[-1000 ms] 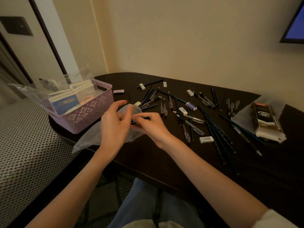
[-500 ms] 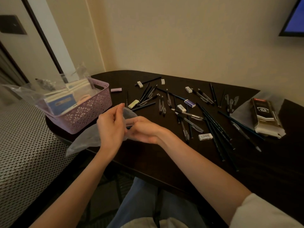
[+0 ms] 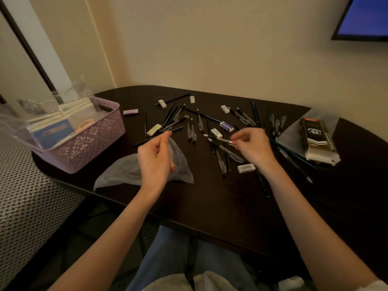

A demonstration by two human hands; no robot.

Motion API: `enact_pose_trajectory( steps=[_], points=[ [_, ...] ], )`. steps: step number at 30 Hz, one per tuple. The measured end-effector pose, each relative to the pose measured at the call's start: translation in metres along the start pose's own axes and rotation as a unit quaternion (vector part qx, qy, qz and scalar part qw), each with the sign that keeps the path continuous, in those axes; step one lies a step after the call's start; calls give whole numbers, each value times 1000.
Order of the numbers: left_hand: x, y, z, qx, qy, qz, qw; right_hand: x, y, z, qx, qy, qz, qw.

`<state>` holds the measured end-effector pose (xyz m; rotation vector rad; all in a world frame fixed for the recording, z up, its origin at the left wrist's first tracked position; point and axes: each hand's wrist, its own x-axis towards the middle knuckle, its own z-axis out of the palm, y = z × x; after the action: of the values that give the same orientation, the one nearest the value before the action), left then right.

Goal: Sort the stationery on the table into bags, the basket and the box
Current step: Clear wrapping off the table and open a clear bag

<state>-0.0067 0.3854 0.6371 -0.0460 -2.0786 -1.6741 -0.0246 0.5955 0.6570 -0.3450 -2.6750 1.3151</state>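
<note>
My left hand (image 3: 156,157) pinches the upper edge of a clear plastic bag (image 3: 128,171) that lies at the near left of the dark table (image 3: 210,198). My right hand (image 3: 253,147) is over the scattered pens, its fingertips closed on the end of a clear-barrelled pen (image 3: 219,139). Several black pens and pencils (image 3: 174,118) and white erasers (image 3: 246,168) lie across the table's middle. A lilac basket (image 3: 88,143) with notepads stands at the left. A black pen box (image 3: 317,139) rests on another clear bag at the right.
A lilac eraser (image 3: 130,111) and a pale green eraser (image 3: 154,130) lie near the basket. A blue-labelled eraser (image 3: 226,126) sits mid-table. A patterned bed surface (image 3: 25,206) borders the table's left. A screen (image 3: 363,17) hangs at top right. My knees are below the near edge.
My right hand left the bag's mouth and moved right to the pen pile, where it closed on a pen. My left hand still holds the bag, which now hangs open.
</note>
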Motion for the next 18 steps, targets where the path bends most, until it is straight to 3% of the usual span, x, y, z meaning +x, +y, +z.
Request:
enact_pose_trajectory(
  steps=[3,7,18],
  points=[
    [-6,3,10,-1,-14,0,1000,-8,19,-20,-178,14,64,982],
    [-10,3,18,-7,-32,-11,999,-20,29,-21,-320,-47,125,938],
    [-15,-1,14,0,-48,7,999,-15,44,-23,-308,-9,115,944]
  ],
)
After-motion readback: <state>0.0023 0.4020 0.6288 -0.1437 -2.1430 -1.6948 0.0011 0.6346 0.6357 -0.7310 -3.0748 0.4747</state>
